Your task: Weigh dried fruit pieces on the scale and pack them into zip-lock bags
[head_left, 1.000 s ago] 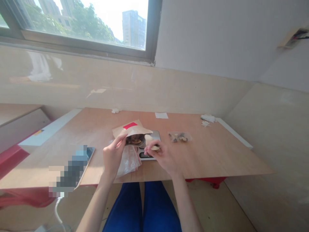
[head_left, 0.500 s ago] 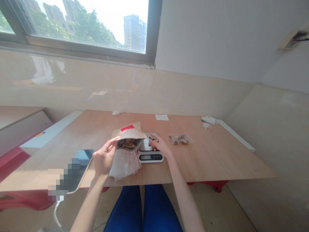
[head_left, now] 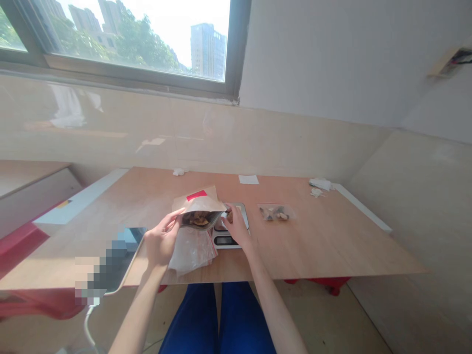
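Forearms (head_left: 271, 300) reach forward over the wooden worktop (head_left: 332, 246). The left hand (head_left: 160, 239) pinches the left edge of a kraft pouch (head_left: 201, 203) between its fingers; the right hand (head_left: 238, 227) bends over a scale (head_left: 224, 241), beside a brown piece (head_left: 229, 217), though whether its fingers grip anything I cannot tell. Left of the scale, the pouch gapes toward the person, long axis running toward the tiled wall (head_left: 280, 142) below a window (head_left: 147, 44).
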Tool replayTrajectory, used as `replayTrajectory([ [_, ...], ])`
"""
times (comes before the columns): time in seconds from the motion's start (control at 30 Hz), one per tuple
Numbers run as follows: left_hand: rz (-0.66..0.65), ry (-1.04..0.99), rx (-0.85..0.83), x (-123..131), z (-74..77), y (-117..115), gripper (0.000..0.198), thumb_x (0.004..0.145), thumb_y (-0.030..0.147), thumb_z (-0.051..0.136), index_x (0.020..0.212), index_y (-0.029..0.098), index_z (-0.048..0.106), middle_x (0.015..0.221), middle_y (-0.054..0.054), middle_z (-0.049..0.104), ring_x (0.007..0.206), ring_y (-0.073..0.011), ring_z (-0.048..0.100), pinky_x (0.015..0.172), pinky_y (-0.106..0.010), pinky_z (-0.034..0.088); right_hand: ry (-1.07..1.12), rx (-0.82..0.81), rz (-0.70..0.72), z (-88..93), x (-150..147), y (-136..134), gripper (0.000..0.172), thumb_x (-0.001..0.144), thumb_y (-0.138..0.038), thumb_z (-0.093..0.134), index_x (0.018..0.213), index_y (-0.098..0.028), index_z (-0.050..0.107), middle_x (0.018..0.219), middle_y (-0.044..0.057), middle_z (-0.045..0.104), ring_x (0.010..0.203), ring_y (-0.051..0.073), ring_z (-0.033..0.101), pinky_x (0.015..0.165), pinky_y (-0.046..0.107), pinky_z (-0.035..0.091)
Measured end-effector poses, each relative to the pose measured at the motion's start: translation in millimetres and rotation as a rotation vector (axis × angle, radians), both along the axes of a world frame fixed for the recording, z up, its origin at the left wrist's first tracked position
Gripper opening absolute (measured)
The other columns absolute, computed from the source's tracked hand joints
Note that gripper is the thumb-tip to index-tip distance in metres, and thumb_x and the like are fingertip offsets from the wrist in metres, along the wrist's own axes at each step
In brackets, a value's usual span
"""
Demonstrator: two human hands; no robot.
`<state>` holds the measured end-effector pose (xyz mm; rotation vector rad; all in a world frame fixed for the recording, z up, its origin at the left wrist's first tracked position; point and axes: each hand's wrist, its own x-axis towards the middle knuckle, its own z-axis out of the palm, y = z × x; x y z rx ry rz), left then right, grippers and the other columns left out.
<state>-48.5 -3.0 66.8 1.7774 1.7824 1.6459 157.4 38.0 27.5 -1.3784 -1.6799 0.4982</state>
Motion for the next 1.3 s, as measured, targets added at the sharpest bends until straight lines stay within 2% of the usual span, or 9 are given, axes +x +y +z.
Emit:
replayTrajectory([
  [0.17,-0.016,-0.021,0.014,0,0.4,-1,0.023,0.081,0.039,0.057,0.093,0.025,0.071,0.085,0.001,0.074,0.079,-0.0182,0.07,0.062,-0.021,0.054,-0.045,0.072,-0.01,12.1,-1,-19,0.038,0.083,-0.016,0.046,0.121,-0.018,0.047,0.122,0.013,0.046,0.108,0.02,0.051,0.087,0.035,0.046],
  [0.3,-0.01,-0.021,0.006,1,-0.6,-1,0.023,0.081,0.039,0.057,0.094,0.025,0.071,0.085,0.001,0.074,0.079,-0.018,0.07,0.06,-0.02,0.053,0.117,0.284,-0.159,37.4,-13,-53,0.021,0.088,-0.019,0.037,0.097,-0.018,0.056,0.096,0.008,0.054,0.082,0.016,0.056,0.069,0.029,0.048],
  [0.4,-0.021,-0.019,-0.009,3,-1.5,-2,0.025,0.081,0.04,0.056,0.096,0.025,0.07,0.087,0.0,0.074,0.081,-0.0184,0.07,0.061,-0.02,0.053,0.009,0.379,0.103,54.3,-30,-73,0.026,0.089,-0.013,0.034,0.096,-0.019,0.059,0.092,0.006,0.06,0.091,0.016,0.056,0.081,0.03,0.048],
  [0.47,-0.029,-0.026,-0.006,5,-1.5,-3,0.027,0.082,0.041,0.056,0.098,0.025,0.07,0.089,0.0,0.074,0.082,-0.0187,0.07,0.063,-0.021,0.053,-0.169,0.335,0.23,58.5,-44,-75,0.033,0.09,-0.011,0.033,0.112,-0.017,0.056,0.111,0.009,0.06,0.109,0.018,0.052,0.095,0.033,0.043],
  [0.57,-0.055,-0.052,-0.002,8,-0.3,-4,0.027,0.082,0.041,0.055,0.098,0.025,0.07,0.092,0.0,0.073,0.084,-0.0186,0.07,0.07,-0.023,0.054,-0.419,0.213,0.151,53.5,-60,-65,0.038,0.092,-0.023,0.039,0.128,-0.011,0.045,0.129,0.017,0.051,0.122,0.025,0.043,0.102,0.042,0.038],
  [0.67,-0.09,-0.054,-0.022,9,0.6,-5,0.026,0.082,0.04,0.055,0.097,0.025,0.07,0.091,0.0,0.074,0.083,-0.0181,0.07,0.07,-0.022,0.054,-0.599,0.132,0.105,45.2,-69,-53,0.043,0.09,-0.035,0.048,0.123,-0.007,0.049,0.122,0.023,0.054,0.116,0.03,0.047,0.098,0.048,0.039],
  [0.77,-0.085,-0.051,-0.023,10,-0.4,-4,0.025,0.082,0.039,0.054,0.096,0.025,0.07,0.089,0.001,0.074,0.082,-0.0184,0.07,0.069,-0.022,0.054,-0.671,0.099,0.117,42.8,-71,-49,0.036,0.089,-0.031,0.051,0.115,-0.007,0.054,0.113,0.021,0.058,0.104,0.03,0.054,0.088,0.046,0.046],
  [0.93,-0.047,-0.062,0.013,9,-1.2,-3,0.027,0.082,0.041,0.055,0.097,0.025,0.07,0.088,0.0,0.074,0.082,-0.0195,0.07,0.068,-0.024,0.055,-0.507,0.095,0.18,43.8,-65,-58,0.023,0.09,-0.013,0.046,0.108,-0.015,0.059,0.111,0.012,0.058,0.1,0.022,0.057,0.086,0.036,0.05],
  [1.3,-0.07,-0.026,0.034,6,0.0,-4,0.027,0.082,0.042,0.055,0.096,0.024,0.071,0.09,0.0,0.074,0.081,-0.0188,0.07,0.069,-0.023,0.056,0.096,0.088,0.228,49.2,-50,-68,0.017,0.086,-0.012,0.051,0.09,-0.021,0.065,0.105,0.004,0.061,0.101,0.016,0.06,0.09,0.029,0.048],
])
